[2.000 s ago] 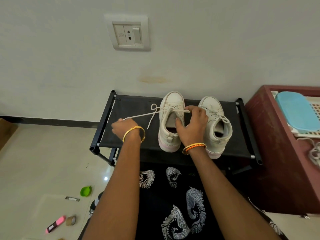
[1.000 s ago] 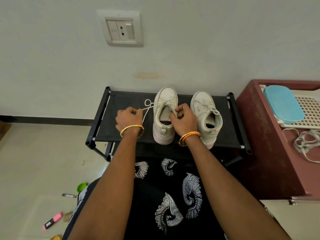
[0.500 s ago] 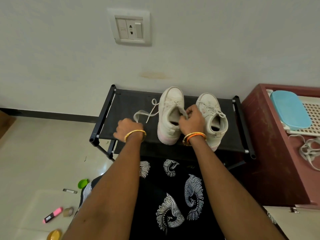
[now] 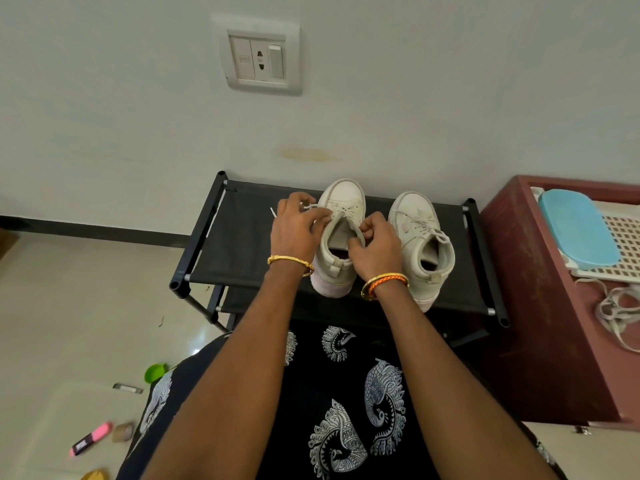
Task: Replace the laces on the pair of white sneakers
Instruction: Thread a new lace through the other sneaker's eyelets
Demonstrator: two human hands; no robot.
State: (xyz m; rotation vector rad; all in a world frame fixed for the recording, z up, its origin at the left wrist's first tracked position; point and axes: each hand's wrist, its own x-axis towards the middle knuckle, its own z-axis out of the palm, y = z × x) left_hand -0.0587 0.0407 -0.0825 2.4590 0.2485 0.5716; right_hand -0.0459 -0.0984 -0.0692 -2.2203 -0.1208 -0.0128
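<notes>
The fingers of the left hand (image 4: 294, 225) are curled and pinch the lace (image 4: 313, 206) just beside the left sneaker (image 4: 341, 233), at its outer side near the eyelets. The loose tip of this lace (image 4: 273, 212) lies on the shelf fabric, a little to the left of the hand. The fingers of the right hand (image 4: 375, 249) are curled over the tongue and collar of the same sneaker, on its inner side; whether they pinch a lace or only the tongue, I cannot tell.

The left sneaker stands on the top shelf of the black rack (image 4: 235, 237), near the middle, its long axis going from the front edge toward the wall, toe away from the person. The right sneaker (image 4: 420, 240) stands just beside it, with its lace in place.

In my judgement, the lace must be drawn out sideways to the left, across this axis, so the left hand is the nearer one for the pull, while the right hand steadies the shoe.

A bundle of pale laces (image 4: 614, 310) lies on the red cabinet (image 4: 540, 306) at the right.
</notes>
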